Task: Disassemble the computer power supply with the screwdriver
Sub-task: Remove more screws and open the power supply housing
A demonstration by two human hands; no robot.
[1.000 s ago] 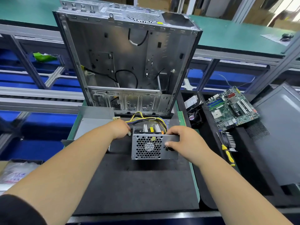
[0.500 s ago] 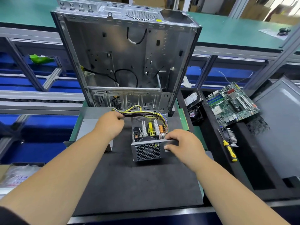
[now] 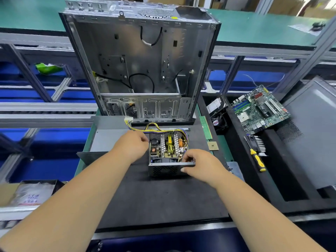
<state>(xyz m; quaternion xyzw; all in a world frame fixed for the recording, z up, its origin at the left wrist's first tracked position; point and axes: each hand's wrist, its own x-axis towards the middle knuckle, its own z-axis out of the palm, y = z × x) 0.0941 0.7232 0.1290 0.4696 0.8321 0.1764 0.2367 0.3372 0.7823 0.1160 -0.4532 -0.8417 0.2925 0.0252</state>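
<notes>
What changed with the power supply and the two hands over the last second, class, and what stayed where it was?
The power supply was tipped back: a second ago its fan grille faced the camera, now its open top shows the circuit board. The left hand moved from the wire bundle to the unit's left side. The right hand keeps gripping the near right edge. The screwdriver, computer case and motherboard stayed put.

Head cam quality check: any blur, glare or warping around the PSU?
Head view: power supply and both hands, left hand and right hand, are sharp; frame edges smear, with wide-angle bowing of the case; overexposed glare top right; lighting even, shadows soft.
</notes>
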